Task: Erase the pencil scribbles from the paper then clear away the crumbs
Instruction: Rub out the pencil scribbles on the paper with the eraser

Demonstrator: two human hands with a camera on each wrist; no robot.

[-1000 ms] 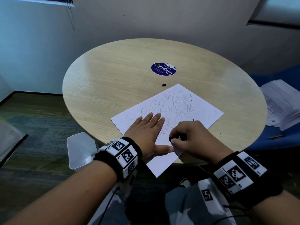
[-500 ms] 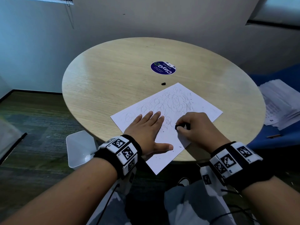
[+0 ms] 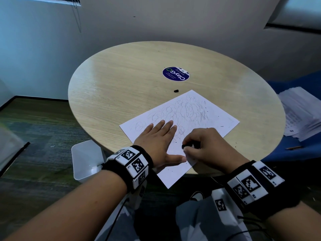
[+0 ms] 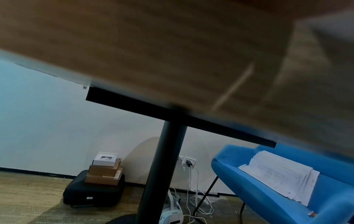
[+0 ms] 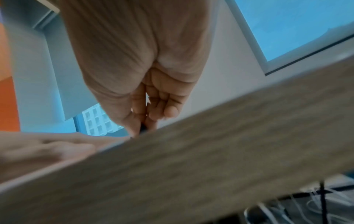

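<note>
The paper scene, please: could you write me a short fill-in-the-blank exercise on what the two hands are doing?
1. The left hand lies ____ on the paper, holding it down.
2. The right hand pinches a small ____ eraser.
3. The paper's near corner juts over the edge of the ____ table.
4. A white ____ stands on the floor beside the table.

Missing words: flat; black; round; bin

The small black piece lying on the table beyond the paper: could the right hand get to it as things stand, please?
Probably yes: the small black piece lies in the open on bare table, nothing over it, though the right hand already pinches the eraser.
</note>
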